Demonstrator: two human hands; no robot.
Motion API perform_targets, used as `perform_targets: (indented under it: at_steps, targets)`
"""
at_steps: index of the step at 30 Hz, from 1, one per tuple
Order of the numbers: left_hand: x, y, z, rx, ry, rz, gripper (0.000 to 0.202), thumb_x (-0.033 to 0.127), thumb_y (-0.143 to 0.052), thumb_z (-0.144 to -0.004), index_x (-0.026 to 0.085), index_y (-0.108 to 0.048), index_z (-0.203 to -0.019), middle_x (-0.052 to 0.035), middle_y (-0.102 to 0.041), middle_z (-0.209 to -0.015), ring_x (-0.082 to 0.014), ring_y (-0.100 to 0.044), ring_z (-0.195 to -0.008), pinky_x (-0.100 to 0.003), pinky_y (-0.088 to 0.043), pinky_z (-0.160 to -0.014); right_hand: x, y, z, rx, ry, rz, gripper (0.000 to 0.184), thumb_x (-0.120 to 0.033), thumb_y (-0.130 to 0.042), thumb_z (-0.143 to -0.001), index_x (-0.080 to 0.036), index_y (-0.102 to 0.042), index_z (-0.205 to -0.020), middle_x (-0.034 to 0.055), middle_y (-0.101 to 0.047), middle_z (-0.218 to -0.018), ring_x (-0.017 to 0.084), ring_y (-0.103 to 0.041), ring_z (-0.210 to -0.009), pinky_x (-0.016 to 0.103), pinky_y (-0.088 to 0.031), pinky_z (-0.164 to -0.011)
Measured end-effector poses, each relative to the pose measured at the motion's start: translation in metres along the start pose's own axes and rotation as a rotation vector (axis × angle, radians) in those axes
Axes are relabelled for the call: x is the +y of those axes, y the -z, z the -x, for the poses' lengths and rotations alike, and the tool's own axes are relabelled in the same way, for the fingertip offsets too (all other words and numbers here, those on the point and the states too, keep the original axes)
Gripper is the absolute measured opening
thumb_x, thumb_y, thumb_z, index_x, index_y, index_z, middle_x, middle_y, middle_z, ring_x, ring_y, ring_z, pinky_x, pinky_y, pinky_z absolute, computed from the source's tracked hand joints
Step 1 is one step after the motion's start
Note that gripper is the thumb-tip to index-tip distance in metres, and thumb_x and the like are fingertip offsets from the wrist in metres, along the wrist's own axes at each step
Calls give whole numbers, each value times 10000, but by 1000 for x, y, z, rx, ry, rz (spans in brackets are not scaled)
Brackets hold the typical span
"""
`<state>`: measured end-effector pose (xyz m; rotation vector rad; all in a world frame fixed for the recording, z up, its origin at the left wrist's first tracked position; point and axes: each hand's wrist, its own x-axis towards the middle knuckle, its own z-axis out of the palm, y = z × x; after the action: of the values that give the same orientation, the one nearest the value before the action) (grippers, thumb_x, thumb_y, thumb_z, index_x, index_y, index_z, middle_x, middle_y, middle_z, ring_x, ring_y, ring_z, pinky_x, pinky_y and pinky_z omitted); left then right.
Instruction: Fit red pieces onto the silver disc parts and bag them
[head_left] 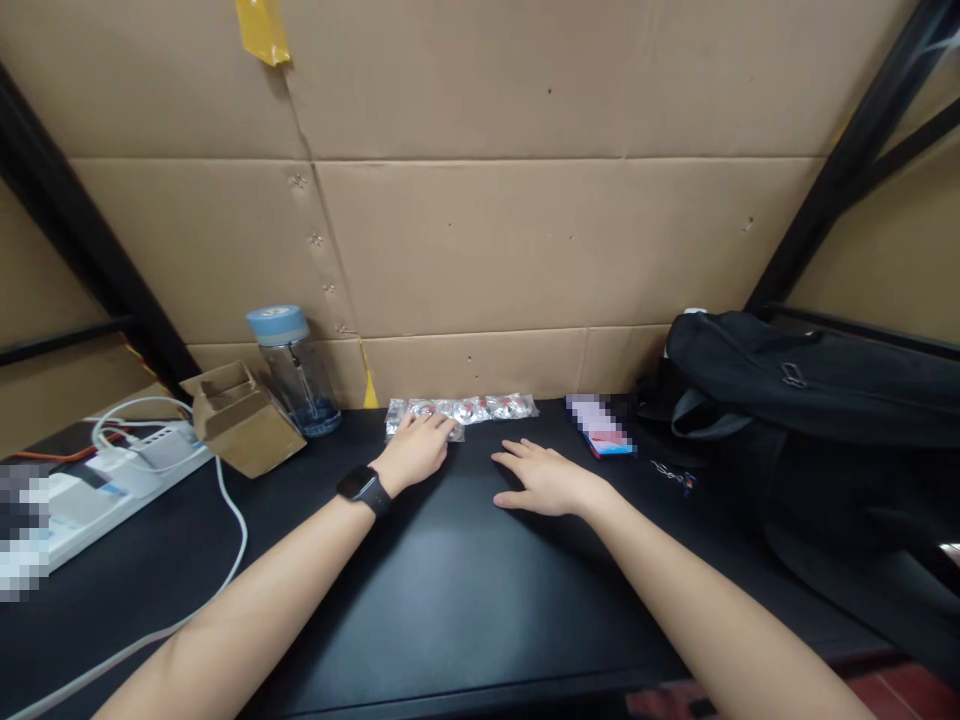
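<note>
Several small shiny plastic packets [480,409] with red bits inside lie in a row at the back of the black table, against the cardboard wall. My left hand [415,449], with a black watch [364,487] on its wrist, rests on the packets at the row's left end. Its fingers stretch forward over them, and part of those packets is hidden beneath. To the right, my right hand [541,478] is spread palm down at the table, thumb apart, holding nothing. It is just in front of the row, not touching the packets.
At left stand a blue-lidded bottle [298,375], an open cardboard box [247,425] and a white power strip [127,480] with cables. At right are a phone-like slab [600,425], a small keychain [675,477] and a large black backpack [825,440]. Black metal posts flank the table.
</note>
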<state>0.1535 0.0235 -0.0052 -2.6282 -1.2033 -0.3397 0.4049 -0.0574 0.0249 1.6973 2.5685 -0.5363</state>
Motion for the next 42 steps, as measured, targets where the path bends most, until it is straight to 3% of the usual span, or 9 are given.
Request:
perform_targets:
  at_steps: [4,10,16,25,29,32,37,42]
  targets:
    - [1,3,-4,-29,3,17,345,139,-416,-966,183,-616,-1243,-135,-711,-1186,-305,-630,-1147,-462,-385,-967,0,0,0,-3,2,5,855,-684,-556,-873,-226,-387,-1575,149,-233,-1681,442,-198,-1535,617,-245,-1196]
    - [4,10,-5,-79,42,144,365,204,-470,-950,238,-636,-1273,-96,-713,-1245,-292,-647,-1145,-457,-386,-1008,1,-2,-1,3,16,7,854,-689,-549,-876,-213,-398,-1569,163,-249,-1674,440,-200,-1535,592,-251,-1202]
    - [6,16,-6,-18,41,220,349,208,-434,-977,240,-701,-1200,-87,-752,-1177,-281,-681,-1108,-439,-411,-1007,2,-2,-2,5,7,-7,845,-680,-570,-870,-232,-403,-1567,151,-246,-1677,439,-199,-1536,604,-251,-1198]
    - [9,26,4,-13,96,478,292,325,-532,-956,213,-780,-1061,-82,-794,-953,-232,-724,-863,-306,-502,-796,7,0,-1,24,40,-5,794,-636,-609,-863,-233,-462,-1531,149,-312,-1653,413,-270,-1520,575,-296,-1187]
    - [19,32,13,-59,130,609,326,375,-527,-951,233,-802,-1052,-43,-802,-913,-211,-717,-786,-280,-495,-739,8,1,-4,189,96,-51,550,-506,-618,-897,-221,-629,-1367,141,-579,-1467,349,-537,-1343,471,-431,-1095]
    - [26,34,23,-42,155,669,378,394,-478,-975,217,-811,-988,-29,-792,-839,-194,-687,-711,-265,-474,-685,4,-1,-9,320,106,-173,433,-477,-593,-928,-238,-672,-1280,101,-698,-1287,289,-646,-1169,404,-494,-988]
    - [33,37,35,14,151,720,396,422,-474,-985,206,-794,-895,-5,-745,-720,-173,-618,-635,-253,-441,-632,-4,-9,-16,399,162,-383,311,-444,-615,-933,-233,-716,-1138,67,-748,-1084,216,-685,-949,318,-514,-804]
    - [34,39,34,61,146,727,379,400,-467,-1009,225,-802,-974,-30,-749,-859,-176,-638,-747,-265,-457,-699,-6,-16,-22,438,243,-526,206,-359,-634,-922,-206,-736,-1014,39,-746,-912,164,-653,-777,270,-487,-696]
